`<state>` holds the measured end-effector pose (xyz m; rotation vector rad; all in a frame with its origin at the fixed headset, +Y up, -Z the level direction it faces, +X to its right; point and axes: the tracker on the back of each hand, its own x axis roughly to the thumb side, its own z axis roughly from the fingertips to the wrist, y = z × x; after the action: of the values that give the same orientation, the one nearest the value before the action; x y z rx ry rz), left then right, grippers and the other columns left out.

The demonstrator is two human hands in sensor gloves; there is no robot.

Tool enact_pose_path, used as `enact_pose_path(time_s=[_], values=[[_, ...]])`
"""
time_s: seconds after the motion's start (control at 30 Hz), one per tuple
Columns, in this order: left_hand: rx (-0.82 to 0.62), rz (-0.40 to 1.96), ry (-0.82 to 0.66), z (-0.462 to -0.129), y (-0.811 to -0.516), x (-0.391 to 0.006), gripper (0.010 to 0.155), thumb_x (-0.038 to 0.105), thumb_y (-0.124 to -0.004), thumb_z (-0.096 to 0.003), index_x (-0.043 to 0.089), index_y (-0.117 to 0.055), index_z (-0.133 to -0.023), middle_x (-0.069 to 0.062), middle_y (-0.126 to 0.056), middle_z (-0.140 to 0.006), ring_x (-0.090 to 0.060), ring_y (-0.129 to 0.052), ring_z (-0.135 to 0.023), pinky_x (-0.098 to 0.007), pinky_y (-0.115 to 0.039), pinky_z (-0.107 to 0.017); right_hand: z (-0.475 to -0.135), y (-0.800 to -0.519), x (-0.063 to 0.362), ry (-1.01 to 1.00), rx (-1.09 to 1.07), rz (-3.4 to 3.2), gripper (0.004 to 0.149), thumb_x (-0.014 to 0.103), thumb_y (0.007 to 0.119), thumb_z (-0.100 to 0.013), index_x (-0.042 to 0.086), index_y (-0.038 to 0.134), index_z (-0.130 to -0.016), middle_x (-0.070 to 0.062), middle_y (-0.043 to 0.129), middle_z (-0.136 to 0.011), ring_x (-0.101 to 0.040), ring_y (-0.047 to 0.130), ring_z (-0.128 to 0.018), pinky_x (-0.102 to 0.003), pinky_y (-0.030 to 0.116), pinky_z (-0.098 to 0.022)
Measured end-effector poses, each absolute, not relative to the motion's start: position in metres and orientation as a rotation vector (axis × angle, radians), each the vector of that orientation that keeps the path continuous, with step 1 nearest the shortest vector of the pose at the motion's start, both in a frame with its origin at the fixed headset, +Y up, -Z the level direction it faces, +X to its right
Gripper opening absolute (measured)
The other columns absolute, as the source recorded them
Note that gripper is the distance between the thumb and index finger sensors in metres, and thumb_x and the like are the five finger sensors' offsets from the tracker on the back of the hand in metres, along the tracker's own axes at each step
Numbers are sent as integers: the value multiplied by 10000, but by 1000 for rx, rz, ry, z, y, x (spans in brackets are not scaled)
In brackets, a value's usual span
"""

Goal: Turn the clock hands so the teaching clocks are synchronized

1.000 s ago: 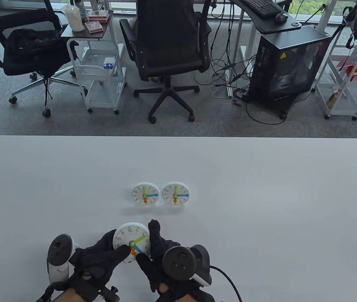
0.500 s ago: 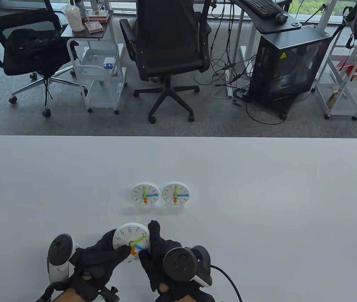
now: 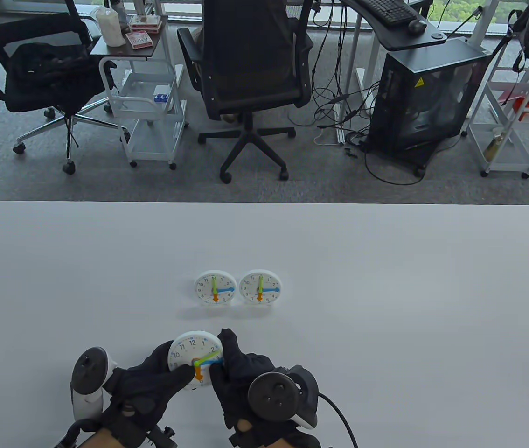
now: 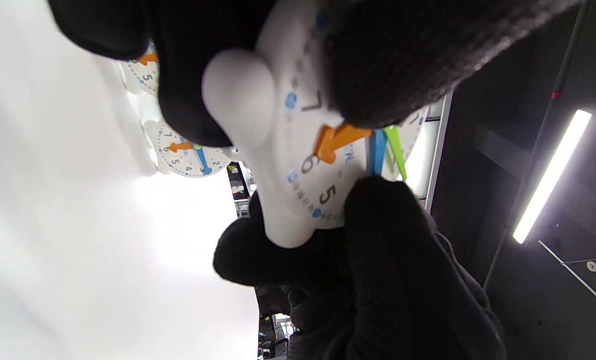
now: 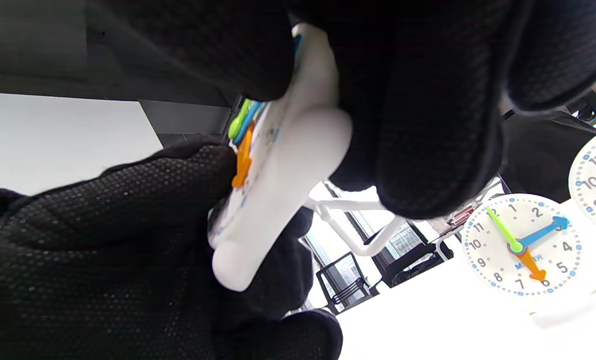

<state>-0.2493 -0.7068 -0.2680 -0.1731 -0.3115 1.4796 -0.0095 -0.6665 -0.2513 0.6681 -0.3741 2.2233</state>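
Our left hand [image 3: 145, 385] grips the round white plastic teaching clock [image 3: 193, 353] at the table's [image 3: 386, 289] near edge; our right hand [image 3: 241, 373] steadies its rim, fingertip on the blue hand [image 4: 377, 152]. It seems light and rigid, with thin hands best nudged at their tips.

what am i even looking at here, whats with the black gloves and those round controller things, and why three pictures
Those are a person's two hands in sensor gloves; the round things are trackers strapped on their backs. One camera looks down at the white table; the other two sit on the wrists, so their pictures look tilted. The left hand and right hand together hold a toy teaching clock with a blue, a green and an orange hand. The right fingers are at its blue hand. Two more teaching clocks stand side by side further back.
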Motion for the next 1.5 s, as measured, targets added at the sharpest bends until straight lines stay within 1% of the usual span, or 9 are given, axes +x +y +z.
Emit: enact_pose_path(time_s=[0.27,0.4,0.53,0.9,1.33,1.5], values=[[-163,1466,-326,-267,-706,-249,567,412,-911,-485,193,-684,-956,-34,-995,-784,-324,-1026,-578,-653,-695,-571,-251,-665,-9,-399,667,2215,649,333,747,-512,-175,657,-905,-137,985,-581,-288,1084,-322,-601,804,-412],[-156,1460,-328,-267,-705,-249,570,411,-911,-484,193,-681,-958,-34,-994,-786,-326,-1025,-579,-653,-693,-573,-250,-666,-9,-386,657,2198,650,332,738,-518,-172,638,-915,-140,974,-598,-298,1077,-343,-609,793,-420],[-142,1425,-341,-268,-704,-249,582,417,-906,-485,190,-670,-967,-39,-987,-798,-330,-1022,-589,-656,-689,-574,-250,-666,-7,-374,648,2171,697,391,734,-523,-174,633,-918,-155,973,-608,-321,1075,-355,-615,788,-421],[-89,1348,-395,-265,-700,-246,581,416,-906,-484,192,-673,-966,-46,-990,-796,-337,-1023,-588,-664,-685,-573,-251,-667,-4,-375,583,2138,658,421,734,-523,-140,720,-868,-135,991,-563,-314,1082,-312,-607,799,-401],[-51,1273,-422,-263,-698,-245,574,411,-908,-483,191,-680,-962,-48,-994,-791,-342,-1023,-585,-665,-685,-572,-252,-668,-2,-350,545,2130,671,457,733,-525,-131,745,-848,-143,993,-556,-325,1081,-304,-611,797,-392],[-45,1253,-427,-263,-698,-244,570,403,-910,-482,192,-683,-961,-48,-995,-791,-344,-1024,-585,-666,-685,-571,-254,-670,-1,-310,527,2135,690,472,725,-528,-137,740,-852,-153,989,-564,-336,1078,-312,-617,790,-394]])
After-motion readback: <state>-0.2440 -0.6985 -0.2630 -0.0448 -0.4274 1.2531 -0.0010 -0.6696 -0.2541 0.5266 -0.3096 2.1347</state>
